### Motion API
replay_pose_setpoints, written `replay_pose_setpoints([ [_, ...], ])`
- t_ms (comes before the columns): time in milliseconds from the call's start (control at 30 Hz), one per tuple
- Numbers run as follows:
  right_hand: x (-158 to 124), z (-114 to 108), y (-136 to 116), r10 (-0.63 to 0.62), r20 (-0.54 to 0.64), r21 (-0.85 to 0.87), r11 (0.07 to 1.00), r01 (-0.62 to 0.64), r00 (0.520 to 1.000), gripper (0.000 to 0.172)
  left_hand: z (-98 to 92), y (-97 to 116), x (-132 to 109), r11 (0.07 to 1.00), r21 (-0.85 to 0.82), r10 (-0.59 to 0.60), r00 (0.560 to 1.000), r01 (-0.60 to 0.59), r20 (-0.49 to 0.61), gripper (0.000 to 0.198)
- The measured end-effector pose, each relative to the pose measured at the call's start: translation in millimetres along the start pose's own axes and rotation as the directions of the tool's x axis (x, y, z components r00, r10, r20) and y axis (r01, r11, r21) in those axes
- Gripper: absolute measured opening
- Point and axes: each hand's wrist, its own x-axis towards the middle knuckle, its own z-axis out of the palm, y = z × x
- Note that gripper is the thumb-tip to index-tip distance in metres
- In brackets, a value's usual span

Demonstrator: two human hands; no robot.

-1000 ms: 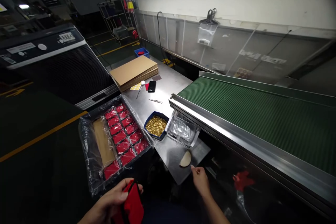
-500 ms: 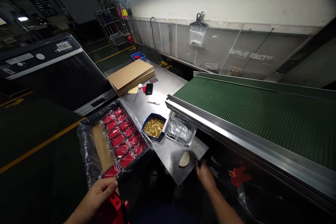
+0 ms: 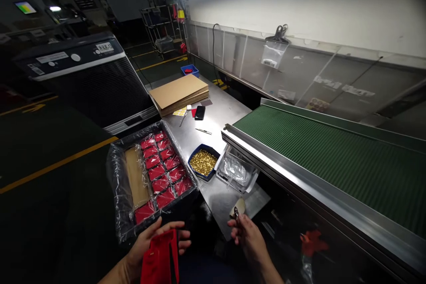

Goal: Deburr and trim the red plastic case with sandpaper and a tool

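Observation:
At the bottom centre, my left hand (image 3: 141, 245) holds a red part (image 3: 160, 257) with a dark slot, its fingers reaching behind the part. My right hand (image 3: 248, 235) pinches a small dark tool (image 3: 236, 213) over the table corner, beside a pale round pad (image 3: 241, 206). A blue tray (image 3: 205, 178) of small gold-coloured pieces (image 3: 203, 162) sits on the metal table (image 3: 213, 117). Next to it is a white bin (image 3: 229, 183) with clear plastic bags (image 3: 234, 167). Left of the table, a plastic-lined box (image 3: 120, 195) contains red parts in clear wrap (image 3: 159, 184).
A green conveyor (image 3: 319, 151) runs along the right. Cardboard sheets (image 3: 179, 91), a phone (image 3: 199, 112), a thin cutter (image 3: 203, 131) and a blue basket (image 3: 190, 70) rest on the table. An orange-red object (image 3: 313, 243) hangs below the conveyor.
The view has swung left. My right hand has come up and inward, over the pad's edge, with the tool now clearly visible. My left hand has raised the red part further into view, fingers more extended.

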Motion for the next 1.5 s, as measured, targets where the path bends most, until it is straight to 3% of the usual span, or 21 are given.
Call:
replay_pose_setpoints([
  [67,-9,13,-14,-0.001,0.059,0.046,0.999,-0.002,0.998,0.049,6.1,-3,3,0.980,-0.199,0.055,0.989,-0.026,0.139,0.064],
  [167,-20,31,-31,-0.008,0.128,0.061,0.998,0.000,0.992,0.048,14.5,-4,5,0.958,-0.279,0.121,0.970,-0.059,0.209,0.064],
  [267,-30,46,-46,-0.019,0.132,-0.022,1.000,0.022,0.991,0.049,26.2,0,5,0.960,-0.259,0.136,0.985,-0.105,0.106,0.059],
  [367,-42,67,-65,-0.067,0.117,-0.256,0.962,0.095,0.991,0.047,39.9,12,6,0.969,-0.173,0.162,0.983,-0.176,-0.089,0.068],
  [500,-67,107,-89,-0.204,0.298,-0.552,0.760,0.343,0.932,0.037,61.4,30,4,0.952,-0.114,0.252,0.940,-0.283,-0.228,0.072],
  [633,-90,144,-96,-0.360,0.435,-0.634,0.529,0.565,0.825,0.024,86.5,41,-6,0.948,-0.047,0.291,0.920,-0.314,-0.263,0.079],
  [733,-95,159,-94,-0.413,0.530,-0.629,0.393,0.670,0.741,0.017,97.5,45,-13,0.953,-0.023,0.288,0.922,-0.303,-0.258,0.084],
  [800,-94,163,-93,-0.415,0.570,-0.627,0.337,0.702,0.709,0.015,100.1,46,-15,0.958,-0.015,0.274,0.928,-0.287,-0.254,0.086],
  [900,-92,167,-94,-0.385,0.600,-0.634,0.306,0.710,0.702,0.015,99.9,46,-16,0.966,-0.015,0.245,0.932,-0.258,-0.267,0.090],
  [1100,-93,167,-98,-0.330,0.612,-0.653,0.302,0.695,0.719,0.014,96.5,48,-15,0.973,0.026,0.226,0.935,-0.227,-0.273,0.092],
  [1333,-86,165,-107,-0.278,0.694,-0.582,0.326,0.745,0.664,0.013,97.1,48,-17,0.977,0.074,0.212,0.946,-0.200,-0.246,0.092],
  [1433,-87,159,-112,-0.331,0.677,-0.573,0.325,0.753,0.658,0.011,97.4,49,-17,0.985,0.026,0.173,0.949,-0.173,-0.262,0.092],
  [1500,-86,155,-116,-0.422,0.662,-0.577,0.240,0.780,0.620,0.008,96.6,50,-16,0.989,-0.028,0.131,0.957,-0.143,-0.259,0.090],
])
